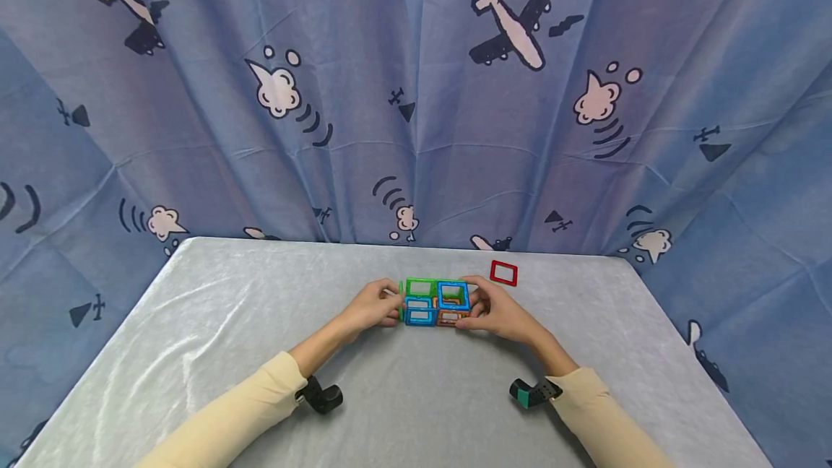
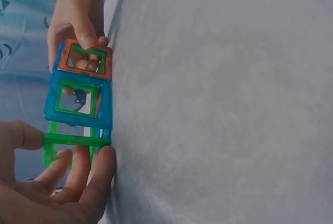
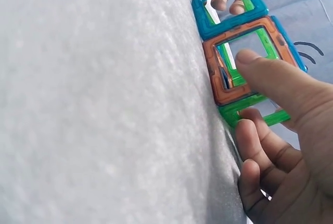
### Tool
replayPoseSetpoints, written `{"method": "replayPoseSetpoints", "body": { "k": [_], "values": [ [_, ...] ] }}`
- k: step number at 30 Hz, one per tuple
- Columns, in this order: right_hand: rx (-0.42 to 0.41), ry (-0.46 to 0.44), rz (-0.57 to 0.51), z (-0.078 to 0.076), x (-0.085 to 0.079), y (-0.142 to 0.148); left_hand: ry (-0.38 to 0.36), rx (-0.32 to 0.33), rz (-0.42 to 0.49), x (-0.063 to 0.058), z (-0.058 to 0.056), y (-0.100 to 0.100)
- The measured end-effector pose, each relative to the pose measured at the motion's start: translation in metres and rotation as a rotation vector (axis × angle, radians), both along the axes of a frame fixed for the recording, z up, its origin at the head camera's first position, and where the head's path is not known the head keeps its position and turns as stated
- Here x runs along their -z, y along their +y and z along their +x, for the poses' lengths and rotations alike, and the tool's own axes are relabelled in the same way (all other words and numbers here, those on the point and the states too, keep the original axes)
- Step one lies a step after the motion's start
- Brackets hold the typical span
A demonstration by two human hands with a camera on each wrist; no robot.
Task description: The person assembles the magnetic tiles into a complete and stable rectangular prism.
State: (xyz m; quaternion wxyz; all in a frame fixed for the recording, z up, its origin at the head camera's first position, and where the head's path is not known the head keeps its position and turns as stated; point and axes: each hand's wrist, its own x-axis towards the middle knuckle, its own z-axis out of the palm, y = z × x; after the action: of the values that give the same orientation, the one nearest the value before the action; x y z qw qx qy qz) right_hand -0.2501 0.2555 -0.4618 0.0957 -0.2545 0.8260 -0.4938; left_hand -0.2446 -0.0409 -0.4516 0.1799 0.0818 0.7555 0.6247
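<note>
A box-like structure of square magnetic tiles stands on the table, with a blue tile (image 1: pixel 421 322) at front left and an orange tile (image 3: pixel 212 73) at front right. Another blue tile (image 1: pixel 453 308) lies on top at the right, and green tiles show behind and at the right end. My left hand (image 1: pixel 372 305) pinches an upright green tile (image 2: pixel 78 140) at the structure's left end, thumb at its upper edge and fingers at its side. On the right end, my right hand (image 1: pixel 503 315) holds the structure, its thumb over the orange tile and its fingers by the green end.
A red tile frame (image 1: pixel 503 282) lies flat behind the right hand, apart from the structure. White cloth covers the table (image 1: pixel 416 403). A blue patterned curtain (image 1: pixel 364 92) hangs along the table's far edge.
</note>
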Motion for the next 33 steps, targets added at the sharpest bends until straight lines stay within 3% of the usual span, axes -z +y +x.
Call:
{"method": "replayPoseSetpoints", "body": {
  "k": [6,15,33],
  "values": [
    [-0.004,-0.001,-0.005,0.001,-0.002,-0.001,0.006,0.015,-0.014,0.000,-0.001,-0.001],
    [-0.086,-0.108,-0.017,-0.004,-0.004,0.009,-0.009,0.029,-0.011,-0.001,-0.003,-0.004],
    [-0.041,-0.111,-0.016,-0.005,-0.002,0.008,-0.020,0.016,-0.019,-0.001,-0.003,-0.004]
  ]
}}
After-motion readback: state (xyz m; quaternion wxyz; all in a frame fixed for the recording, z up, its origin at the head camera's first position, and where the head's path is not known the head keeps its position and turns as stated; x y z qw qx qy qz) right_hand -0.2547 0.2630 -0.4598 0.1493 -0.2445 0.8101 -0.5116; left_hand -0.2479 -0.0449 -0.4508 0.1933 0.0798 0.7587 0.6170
